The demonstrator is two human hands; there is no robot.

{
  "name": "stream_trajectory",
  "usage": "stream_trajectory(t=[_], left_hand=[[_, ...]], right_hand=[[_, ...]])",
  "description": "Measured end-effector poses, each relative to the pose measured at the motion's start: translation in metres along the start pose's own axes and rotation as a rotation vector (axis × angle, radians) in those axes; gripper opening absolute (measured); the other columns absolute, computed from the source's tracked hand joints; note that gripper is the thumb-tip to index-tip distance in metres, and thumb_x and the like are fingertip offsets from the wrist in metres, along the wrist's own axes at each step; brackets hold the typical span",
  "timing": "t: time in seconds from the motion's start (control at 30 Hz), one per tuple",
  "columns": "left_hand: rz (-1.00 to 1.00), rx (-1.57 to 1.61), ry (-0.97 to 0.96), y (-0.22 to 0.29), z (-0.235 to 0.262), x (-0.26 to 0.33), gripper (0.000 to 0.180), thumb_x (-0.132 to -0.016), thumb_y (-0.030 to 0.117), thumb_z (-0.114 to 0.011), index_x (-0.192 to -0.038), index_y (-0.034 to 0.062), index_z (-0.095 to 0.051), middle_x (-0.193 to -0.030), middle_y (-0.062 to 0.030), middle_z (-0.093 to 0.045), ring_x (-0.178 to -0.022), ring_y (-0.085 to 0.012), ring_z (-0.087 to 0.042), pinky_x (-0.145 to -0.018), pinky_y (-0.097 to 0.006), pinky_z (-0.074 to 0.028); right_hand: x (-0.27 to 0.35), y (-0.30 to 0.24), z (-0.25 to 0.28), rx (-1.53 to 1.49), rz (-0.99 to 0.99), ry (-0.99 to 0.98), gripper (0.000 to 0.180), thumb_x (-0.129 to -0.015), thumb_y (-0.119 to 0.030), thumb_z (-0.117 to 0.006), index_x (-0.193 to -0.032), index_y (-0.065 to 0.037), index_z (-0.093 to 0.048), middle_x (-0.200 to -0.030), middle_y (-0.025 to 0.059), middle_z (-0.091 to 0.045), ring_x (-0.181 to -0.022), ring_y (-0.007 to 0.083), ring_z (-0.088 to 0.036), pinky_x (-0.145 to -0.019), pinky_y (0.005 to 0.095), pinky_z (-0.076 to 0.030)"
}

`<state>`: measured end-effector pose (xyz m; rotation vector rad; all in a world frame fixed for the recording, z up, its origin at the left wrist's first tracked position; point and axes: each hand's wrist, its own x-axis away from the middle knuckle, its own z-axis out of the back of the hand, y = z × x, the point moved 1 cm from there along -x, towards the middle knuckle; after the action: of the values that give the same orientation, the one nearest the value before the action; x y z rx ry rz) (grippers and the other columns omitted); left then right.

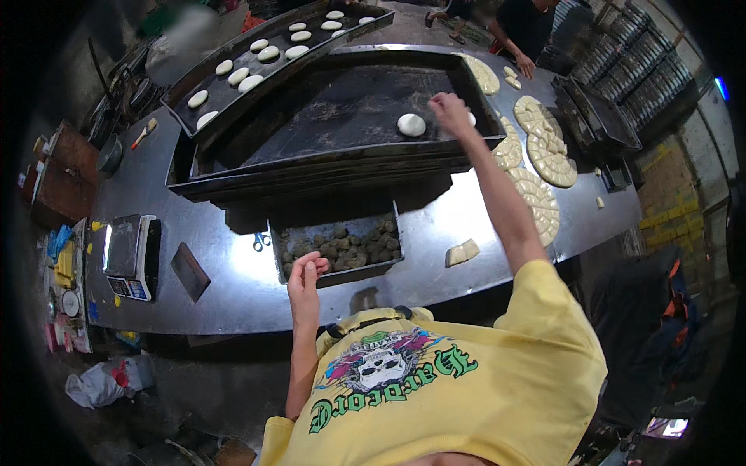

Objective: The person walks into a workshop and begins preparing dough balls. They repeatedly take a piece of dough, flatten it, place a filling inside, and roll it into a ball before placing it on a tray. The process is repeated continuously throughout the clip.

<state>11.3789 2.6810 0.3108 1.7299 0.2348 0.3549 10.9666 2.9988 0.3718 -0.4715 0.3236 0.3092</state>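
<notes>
Right hand (451, 106) reaches out over the big dark baking tray (326, 116), fingers curled loosely just beside a round white dough piece (411, 124) lying on it; whether it grips anything I cannot tell. Left hand (305, 278) hangs at the near rim of a small tray of dark filling balls (342, 247), fingers pinched together.

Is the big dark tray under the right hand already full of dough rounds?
No. The big dark tray holds only a dough round or two beside the right hand.
</notes>
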Motion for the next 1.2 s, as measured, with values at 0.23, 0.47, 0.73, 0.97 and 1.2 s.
stream_trajectory(t=[0.23,0.47,0.73,0.97,1.2], left_hand=[[0.135,0.03,0.064,-0.011,0.062,-0.029,0.029,-0.103,0.024,-0.048,-0.12,0.0032,-0.059,-0.103,-0.0067,-0.066,-0.094,-0.013,-0.06,-0.083,-0.026,-0.047],[0.143,-0.022,-0.101,-0.006,0.056,-0.081,0.029,-0.104,0.023,-0.046,-0.119,0.0018,-0.058,-0.103,-0.0074,-0.066,-0.092,-0.0143,-0.061,-0.085,-0.027,-0.048],[0.096,-0.018,-0.125,-0.004,0.06,-0.109,0.029,-0.104,0.025,-0.047,-0.12,0.0032,-0.058,-0.103,-0.006,-0.065,-0.093,-0.0127,-0.059,-0.086,-0.027,-0.046],[0.108,-0.093,-0.302,-0.009,0.014,-0.088,0.029,-0.104,0.024,-0.046,-0.118,0.0012,-0.056,-0.101,-0.0079,-0.063,-0.091,-0.014,-0.059,-0.087,-0.029,-0.048],[0.242,-0.214,-0.717,-0.028,-0.087,-0.055,0.028,-0.104,0.021,-0.046,-0.124,0.0035,-0.054,-0.107,-0.0091,-0.064,-0.093,-0.0155,-0.059,-0.087,-0.028,-0.047]], right_hand=[[0.0,0.047,0.011,0.296,-0.178,-0.327,0.041,-0.078,-0.026,-0.072,-0.118,-0.025,-0.064,-0.125,0.0195,-0.049,-0.117,0.043,-0.048,-0.102,0.0517,-0.041],[0.033,-0.006,0.015,0.202,-0.299,0.223,0.044,-0.088,-0.039,-0.066,-0.126,-0.018,-0.058,-0.128,0.0141,-0.053,-0.118,0.0378,-0.051,-0.098,0.054,-0.038],[0.286,0.072,-0.059,0.391,-0.78,0.602,0.053,-0.091,-0.029,-0.061,-0.136,-0.006,-0.044,-0.141,0.0254,-0.039,-0.13,0.0444,-0.037,-0.104,0.061,-0.03],[0.385,0.017,-0.095,0.105,-0.661,0.025,0.07,-0.074,-0.043,-0.077,-0.129,-0.007,-0.052,-0.122,0.0205,-0.057,-0.12,0.0396,-0.049,-0.104,0.0504,-0.036],[0.389,0.02,-0.106,-0.277,-0.736,-0.263,0.061,-0.069,-0.04,-0.084,-0.109,-0.002,-0.058,-0.108,0.0206,-0.063,-0.098,0.0384,-0.061,-0.081,0.0479,-0.047]])
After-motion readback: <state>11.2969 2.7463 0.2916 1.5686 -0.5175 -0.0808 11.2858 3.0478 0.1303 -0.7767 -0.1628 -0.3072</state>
